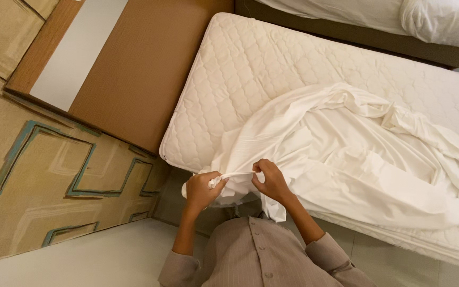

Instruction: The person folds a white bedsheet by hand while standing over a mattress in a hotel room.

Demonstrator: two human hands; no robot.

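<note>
**Sheet edge being held taut at a mattress corner**

A bare quilted mattress (251, 69) is being shown beside a brown headboard (139, 69). A white sheet (346, 154) is lying crumpled across it, its near edge being drawn off the corner, apparently so that the hem can be found. The left hand (203, 188) is being closed fully around a bunched end; the right hand (272, 180) is being curled shut, pinching the same hem just beside it, and a short span is being stretched between them.

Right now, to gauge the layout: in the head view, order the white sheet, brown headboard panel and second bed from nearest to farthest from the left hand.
1. White sheet: gripped in the left hand.
2. Brown headboard panel: above the hand.
3. Second bed: top right, beyond the mattress.
</note>
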